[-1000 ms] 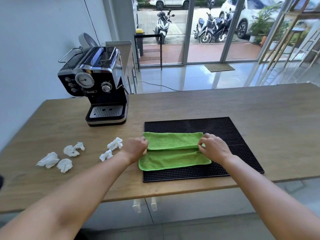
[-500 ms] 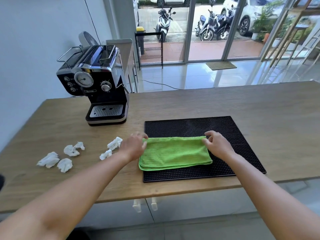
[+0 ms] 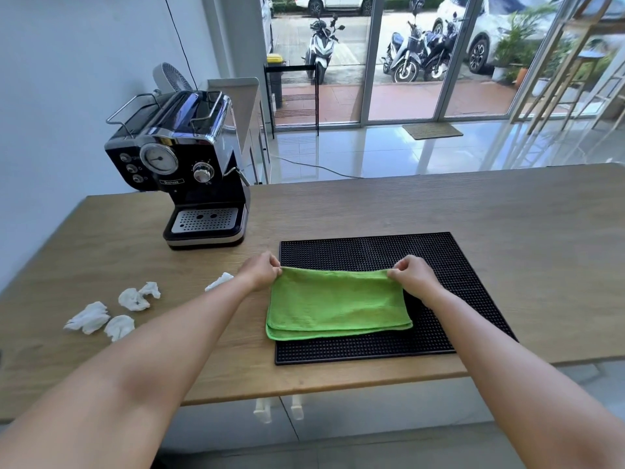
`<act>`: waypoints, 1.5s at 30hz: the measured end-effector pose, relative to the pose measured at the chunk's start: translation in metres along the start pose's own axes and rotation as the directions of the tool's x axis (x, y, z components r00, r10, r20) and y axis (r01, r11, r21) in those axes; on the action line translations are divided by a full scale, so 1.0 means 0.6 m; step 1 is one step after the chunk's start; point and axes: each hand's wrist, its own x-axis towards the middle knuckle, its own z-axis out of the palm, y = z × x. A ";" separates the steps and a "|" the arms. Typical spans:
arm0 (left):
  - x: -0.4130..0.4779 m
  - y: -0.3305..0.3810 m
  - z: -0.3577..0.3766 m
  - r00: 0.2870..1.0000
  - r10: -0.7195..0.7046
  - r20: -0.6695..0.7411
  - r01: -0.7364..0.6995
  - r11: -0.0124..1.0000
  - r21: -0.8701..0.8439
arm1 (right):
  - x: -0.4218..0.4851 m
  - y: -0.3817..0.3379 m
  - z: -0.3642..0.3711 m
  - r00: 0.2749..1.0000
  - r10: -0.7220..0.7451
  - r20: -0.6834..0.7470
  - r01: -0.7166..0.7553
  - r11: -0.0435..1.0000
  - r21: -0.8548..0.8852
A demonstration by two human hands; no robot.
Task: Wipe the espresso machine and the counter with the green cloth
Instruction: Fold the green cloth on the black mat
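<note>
Green cloth point(image 3: 338, 304): folded, on black mat point(image 3: 439, 252); far corners pinched by left hand point(image 3: 262, 273) and right hand point(image 3: 414, 275). Espresso machine point(image 3: 189, 164): upright, on surface point(image 3: 507, 211), well apart.

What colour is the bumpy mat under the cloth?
The mat is black, covered in rows of tiny bumps. It shows best in the head view.

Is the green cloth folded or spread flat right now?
Folded: green cloth shows stacked edges along its near side; left hand and right hand pinch its far corners.
</note>
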 end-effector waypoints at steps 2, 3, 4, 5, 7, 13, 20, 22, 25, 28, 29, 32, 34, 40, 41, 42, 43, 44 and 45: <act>0.004 -0.001 -0.010 0.999 0.034 0.009 -0.032 0.989 -0.147 | 0.008 0.000 -0.009 0.998 -0.003 -0.058 0.008 0.997 0.075; 0.006 -0.001 -0.015 0.999 0.038 0.005 -0.036 0.970 -0.241 | 0.012 -0.001 -0.014 0.997 0.006 -0.073 0.004 0.991 0.134; 0.005 0.001 -0.019 0.999 0.034 -0.011 -0.036 0.941 -0.336 | 0.016 -0.003 -0.017 0.998 0.020 -0.061 -0.007 0.976 0.216; 0.004 0.005 -0.023 0.999 0.023 -0.032 -0.034 0.904 -0.425 | 0.019 -0.005 -0.020 0.999 0.040 -0.024 -0.030 0.948 0.318; -0.002 0.015 -0.034 0.998 0.006 -0.060 -0.039 0.812 -0.582 | 0.024 -0.006 -0.026 0.994 0.071 0.084 -0.102 0.883 0.458; -0.019 0.032 -0.068 1.000 -0.019 0.015 0.023 0.506 -0.862 | 0.015 -0.026 -0.050 0.992 0.045 0.118 -0.108 0.787 0.607; -0.051 0.085 -0.063 0.997 -0.066 0.045 0.067 0.382 -0.922 | -0.024 -0.081 -0.027 0.998 0.003 -0.069 0.046 0.726 0.686; -0.060 0.107 -0.051 0.996 -0.060 0.069 0.087 0.386 -0.919 | -0.040 -0.106 -0.012 0.999 -0.033 -0.031 0.046 0.732 0.680; -0.077 0.140 -0.033 0.995 0.019 0.093 0.077 0.417 -0.905 | -0.066 -0.142 0.008 0.988 -0.087 0.131 -0.033 0.697 0.717; -0.090 0.161 -0.020 0.991 0.101 0.090 0.033 0.469 -0.883 | -0.085 -0.162 0.023 0.955 -0.143 0.261 -0.107 0.653 0.750; -0.094 0.164 -0.018 0.989 0.120 0.088 0.018 0.487 -0.873 | -0.087 -0.164 0.027 0.950 -0.151 0.272 -0.113 0.648 0.753; -0.100 0.161 -0.017 0.984 0.152 0.088 -0.002 0.512 -0.859 | -0.087 -0.161 0.030 0.942 -0.144 0.302 -0.154 0.615 0.773; -0.102 0.153 -0.019 0.980 0.172 0.103 0.003 0.500 -0.866 | -0.091 -0.160 0.028 0.926 -0.171 0.337 -0.179 0.587 0.790; -0.108 0.146 -0.022 0.988 0.150 0.029 -0.052 0.510 -0.859 | -0.094 -0.161 0.029 0.940 -0.194 0.281 -0.078 0.680 0.729; -0.108 0.147 -0.025 0.990 0.142 0.019 -0.058 0.516 -0.855 | -0.090 -0.159 0.030 0.965 -0.154 0.213 -0.041 0.711 0.702; -0.109 0.149 -0.030 0.990 0.141 0.017 -0.060 0.524 -0.849 | -0.085 -0.156 0.030 0.985 -0.108 0.134 -0.007 0.753 0.658; -0.113 0.153 -0.037 0.988 0.151 0.025 -0.061 0.533 -0.844 | -0.076 -0.147 0.032 0.995 -0.072 0.067 0.015 0.786 0.618; -0.117 0.157 -0.045 0.983 0.176 0.041 -0.060 0.530 -0.846 | -0.071 -0.140 0.032 0.997 -0.063 0.049 0.021 0.801 0.598; -0.121 0.160 -0.054 0.974 0.218 0.069 -0.053 0.508 -0.860 | -0.066 -0.131 0.033 0.992 -0.085 0.098 0.009 0.800 0.600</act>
